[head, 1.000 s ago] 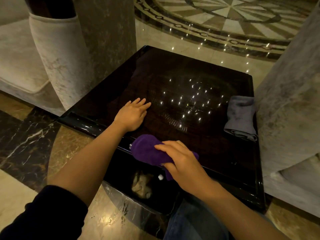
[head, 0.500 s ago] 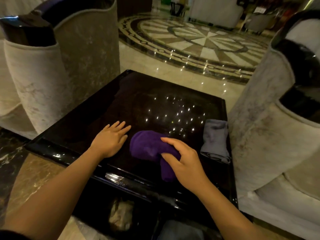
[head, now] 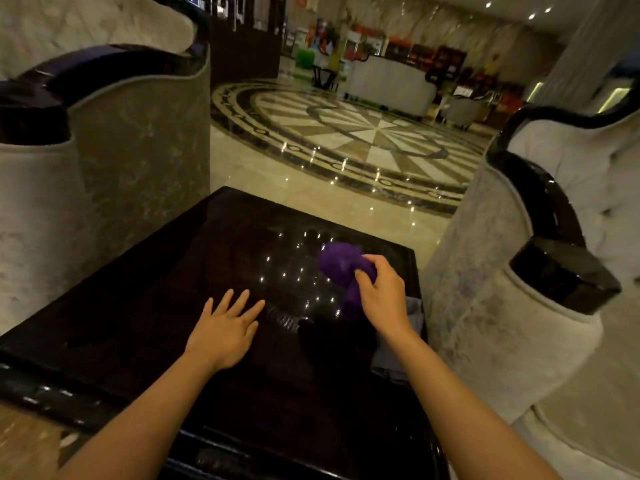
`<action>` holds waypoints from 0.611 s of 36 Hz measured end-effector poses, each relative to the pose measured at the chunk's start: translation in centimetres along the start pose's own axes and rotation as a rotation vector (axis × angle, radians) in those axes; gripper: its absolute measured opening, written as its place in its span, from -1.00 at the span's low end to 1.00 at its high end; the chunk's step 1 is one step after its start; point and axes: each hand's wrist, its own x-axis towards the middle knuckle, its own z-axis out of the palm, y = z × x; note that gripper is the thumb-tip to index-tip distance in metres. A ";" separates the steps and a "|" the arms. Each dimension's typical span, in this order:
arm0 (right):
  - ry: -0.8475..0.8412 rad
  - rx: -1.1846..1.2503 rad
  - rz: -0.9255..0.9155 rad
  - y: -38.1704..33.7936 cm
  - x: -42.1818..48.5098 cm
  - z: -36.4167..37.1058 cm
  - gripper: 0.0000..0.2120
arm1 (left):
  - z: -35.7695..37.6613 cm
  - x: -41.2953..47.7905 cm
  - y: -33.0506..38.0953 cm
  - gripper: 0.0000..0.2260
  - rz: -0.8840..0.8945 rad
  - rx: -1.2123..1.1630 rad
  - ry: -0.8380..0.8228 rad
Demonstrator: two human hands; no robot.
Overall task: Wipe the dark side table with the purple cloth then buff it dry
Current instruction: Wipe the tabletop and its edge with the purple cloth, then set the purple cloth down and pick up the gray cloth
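The marble floor (head: pixel 346 147) carried a big round star pattern and many small light spots, and it spread out behind everything else. Two pale armchairs stood on it, the left armchair (head: pixel 104 161) and the right armchair (head: pixel 519 271), each with dark glossy trim on its arms. Between them stood the counter (head: pixel 138 306), a dark square side table with a shiny top that mirrored a cluster of ceiling lights.

On the right edge of the counter lay a grey cloth (head: pixel 414 308), partly hidden behind the person's right forearm, so its full shape could not be told.

The left hand (head: pixel 225 327) rested flat on the counter top near the middle, palm down, fingers spread and holding nothing.

The right hand (head: pixel 381 296) was closed around the purple cloth (head: pixel 337 263), gripping it bunched. The cloth was over the far right part of the counter, among the light reflections. A tail of it hung down under the hand. Whether the bunched part touched the surface could not be told.
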 end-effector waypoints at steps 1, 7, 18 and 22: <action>0.025 -0.034 0.001 0.5 0.9 0.0 -0.77 | 0.0 0.3 0.0 -0.57 0.007 -0.003 0.007; 0.145 -0.175 0.096 3.2 6.9 -0.4 -0.72 | 0.3 0.9 -0.5 -0.57 0.027 -0.031 0.024; -0.307 -0.559 0.377 11.0 9.7 2.7 -0.59 | 0.6 0.9 -0.7 -0.57 0.033 -0.033 0.041; -0.467 -0.575 0.399 11.9 9.7 2.4 -0.47 | 0.3 0.7 -0.5 -0.57 0.030 -0.029 0.034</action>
